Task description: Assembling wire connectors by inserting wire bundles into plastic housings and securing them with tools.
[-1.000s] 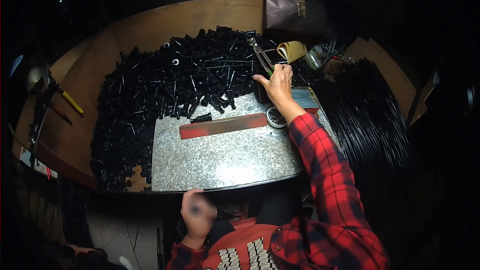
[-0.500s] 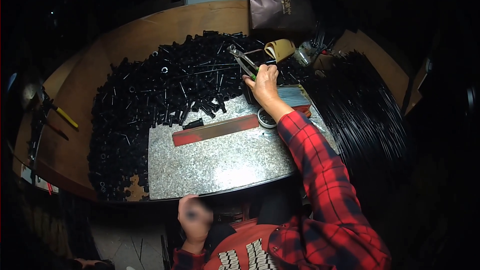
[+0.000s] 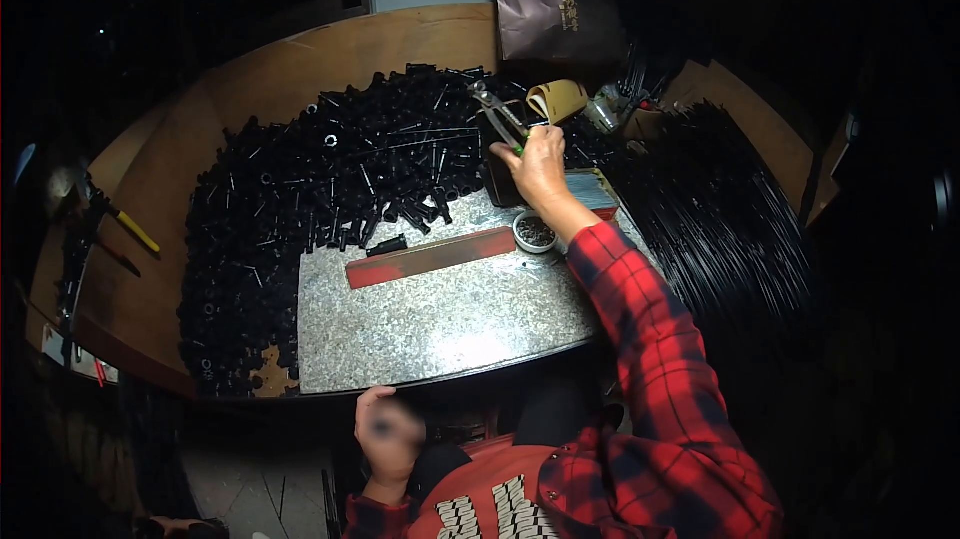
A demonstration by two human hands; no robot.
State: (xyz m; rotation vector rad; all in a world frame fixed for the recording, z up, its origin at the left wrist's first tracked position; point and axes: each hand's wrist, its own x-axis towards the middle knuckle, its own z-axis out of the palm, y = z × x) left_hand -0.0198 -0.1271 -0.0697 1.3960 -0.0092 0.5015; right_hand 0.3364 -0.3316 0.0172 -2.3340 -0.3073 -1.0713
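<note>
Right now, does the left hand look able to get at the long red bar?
Probably yes: the left hand is by the near edge of the speckled board, and only board surface shows before the long red bar. The right hand is farther off, holding pliers.

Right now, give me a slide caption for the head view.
Right hand holding pliers near heaped black parts; a red bar lies on the speckled board.

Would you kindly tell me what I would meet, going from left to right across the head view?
Yellow tool handle → left hand → pliers, held in the right hand → yellow roll-shaped thing → thin black rods.
</note>
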